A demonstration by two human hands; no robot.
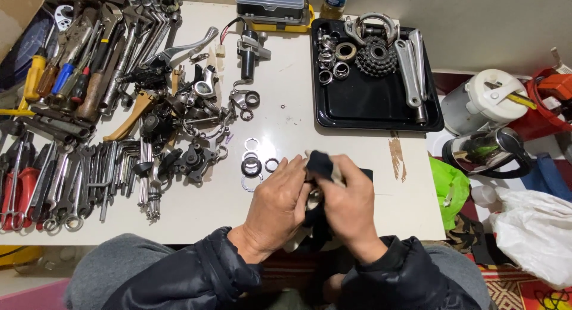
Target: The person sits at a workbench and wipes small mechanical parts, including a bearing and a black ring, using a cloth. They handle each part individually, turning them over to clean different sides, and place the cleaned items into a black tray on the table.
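Steel wrenches and hex keys crowd the white table's left edge; small metal rings and washers lie beside the left hand, curled around a dark cloth rag at the near edge. The right hand pinches the same rag; a black tray sits beyond.

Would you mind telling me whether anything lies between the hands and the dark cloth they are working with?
Nothing visible does: the left hand and right hand both grip the dark cloth directly, above the white table.
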